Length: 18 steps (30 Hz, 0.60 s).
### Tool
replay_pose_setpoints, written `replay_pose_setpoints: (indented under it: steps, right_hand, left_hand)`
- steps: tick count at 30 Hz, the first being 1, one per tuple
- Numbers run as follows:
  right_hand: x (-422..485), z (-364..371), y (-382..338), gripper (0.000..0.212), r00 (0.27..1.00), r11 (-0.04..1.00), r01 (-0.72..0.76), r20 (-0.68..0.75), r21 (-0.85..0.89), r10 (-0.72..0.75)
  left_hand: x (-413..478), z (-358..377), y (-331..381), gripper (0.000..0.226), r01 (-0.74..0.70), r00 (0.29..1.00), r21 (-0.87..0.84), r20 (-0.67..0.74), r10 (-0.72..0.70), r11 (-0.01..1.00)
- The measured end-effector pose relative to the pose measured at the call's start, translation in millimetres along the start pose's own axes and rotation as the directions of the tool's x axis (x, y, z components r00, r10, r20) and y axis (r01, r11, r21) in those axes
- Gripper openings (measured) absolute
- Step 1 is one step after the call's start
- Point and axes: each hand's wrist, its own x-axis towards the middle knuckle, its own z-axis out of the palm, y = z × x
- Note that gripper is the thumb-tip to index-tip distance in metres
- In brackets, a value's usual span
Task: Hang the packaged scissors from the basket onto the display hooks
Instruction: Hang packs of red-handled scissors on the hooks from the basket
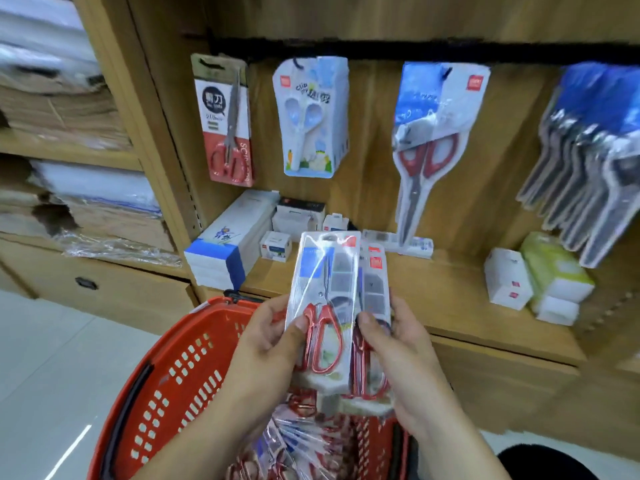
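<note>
Left hand: my left hand (266, 337) grips the front scissors pack (323, 306) by its lower left edge, thumb pressed on the plastic beside the red handles
Right hand: my right hand (401, 336) holds the second pack (375, 296), thumb on its front, fingers (398, 310) curled behind; it sits just right of and partly behind the front pack
Packs: both upright, tops pointing at the far display wall, raised above the basket
Basket: the red basket (166, 375) is near me, lower left, with more red-handled scissors packs (294, 441) piled inside
Display: hanging on the far wall from left to right are a red card pack (225, 119), a pale blue pack (311, 116), a large red-handled pack (433, 143) and a thick row of blue-topped packs (588, 161); the hooks themselves are too blurred to make out, probably under the dark rail
Shelf: small boxes (277, 245) stand on the wooden shelf (450, 296) below
</note>
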Motion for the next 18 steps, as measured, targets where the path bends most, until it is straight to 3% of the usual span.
replay_pose_setpoints:
  steps: [5, 11, 15, 18]
  right_hand:
    - [-5.0, -25.3, -52.4, 0.033, 0.977, 0.981, 0.177, -0.105, -0.075, -0.184]
    - [-11.9, -50.4, -144.4, 0.028, 0.823, 0.837, 0.475, -0.199, -0.271, -0.532]
    - [-8.9, -56.9, -198.7, 0.025, 0.721, 0.749, 0.578, -0.227, -0.323, -0.655]
    - [5.2, -55.7, -238.5, 0.023, 0.647, 0.699, 0.631, -0.268, -0.337, -0.714]
  left_hand:
    - [5.3, 29.1, 34.5, 0.028, -0.059, 0.995, 0.073, 0.08, 0.053, 0.996]
    - [16.2, 65.6, 102.2, 0.025, -0.16, 0.976, 0.138, 0.168, 0.136, 0.977]
    - [23.3, 96.1, 154.8, 0.024, -0.303, 0.938, 0.166, 0.225, 0.263, 0.939]
    - [28.3, 120.5, 196.1, 0.041, -0.392, 0.897, 0.162, 0.285, 0.338, 0.906]
